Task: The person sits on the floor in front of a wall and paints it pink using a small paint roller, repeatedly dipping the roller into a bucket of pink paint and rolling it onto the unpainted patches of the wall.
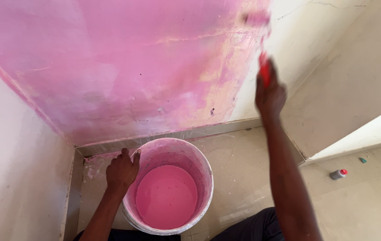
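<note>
— Wall [110, 58] is the biggest thing, yes? What do you see on it?

— It is covered with pink paint on the left and the middle part; the right part is cream colour. A paint roller [256, 18] touches it near the top, at the edge of the pink, but it is blurred.

— And the bucket?

— Bucket [201, 163] stands on the floor [239, 169] just beside the wall, in the corner. It is white, smeared, and about half full of pink paint [167, 196].

— The hands?

— Right hand [270, 96] is raised and closed around the red handle of the roller. Left hand [122, 169] grips the rim of the bucket, fingers curled over the edge.

— Anything small?

— A little bottle [338, 174] with a red cap lies on the floor at the right, well apart from the bucket.
</note>
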The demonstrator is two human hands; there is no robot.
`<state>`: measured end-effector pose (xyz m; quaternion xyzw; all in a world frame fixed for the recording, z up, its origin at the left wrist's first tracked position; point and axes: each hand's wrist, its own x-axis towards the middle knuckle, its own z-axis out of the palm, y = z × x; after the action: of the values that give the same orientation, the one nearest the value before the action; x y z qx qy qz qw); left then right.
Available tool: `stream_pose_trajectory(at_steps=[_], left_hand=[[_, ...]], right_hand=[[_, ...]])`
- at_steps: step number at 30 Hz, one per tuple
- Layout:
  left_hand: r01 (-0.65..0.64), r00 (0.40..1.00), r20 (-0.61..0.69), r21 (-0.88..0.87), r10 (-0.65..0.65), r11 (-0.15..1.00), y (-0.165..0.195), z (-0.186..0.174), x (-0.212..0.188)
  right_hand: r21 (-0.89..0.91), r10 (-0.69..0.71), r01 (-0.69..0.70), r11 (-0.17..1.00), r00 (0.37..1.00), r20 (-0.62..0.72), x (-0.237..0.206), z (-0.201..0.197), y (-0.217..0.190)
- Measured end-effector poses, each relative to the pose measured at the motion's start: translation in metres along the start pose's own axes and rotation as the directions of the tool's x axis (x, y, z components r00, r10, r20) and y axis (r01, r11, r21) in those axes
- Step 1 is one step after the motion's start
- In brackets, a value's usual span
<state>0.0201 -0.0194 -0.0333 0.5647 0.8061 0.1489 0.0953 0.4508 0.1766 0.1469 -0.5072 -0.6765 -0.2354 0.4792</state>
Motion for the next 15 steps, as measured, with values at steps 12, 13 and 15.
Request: stream_pose_trajectory(at_steps=[12, 13, 15], left_hand=[[0.018, 0.999, 0.032, -0.005, -0.018, 1.0, 0.006, -0.004, 0.002], [0.02, 0.999, 0.036, 0.0, -0.02, 1.0, 0.007, -0.004, 0.002], [0.016, 0.999, 0.033, 0.008, -0.016, 1.0, 0.008, -0.003, 0.003]], right_hand=[[0.012, 0.034, -0.034, 0.999, 0.999, 0.03, -0.005, 0.006, 0.016], [0.005, 0.072, -0.072, 0.997, 0.995, 0.065, -0.033, 0.01, 0.016], [0.1, 0.169, -0.187, 0.977, 0.971, 0.166, -0.084, 0.021, 0.015]])
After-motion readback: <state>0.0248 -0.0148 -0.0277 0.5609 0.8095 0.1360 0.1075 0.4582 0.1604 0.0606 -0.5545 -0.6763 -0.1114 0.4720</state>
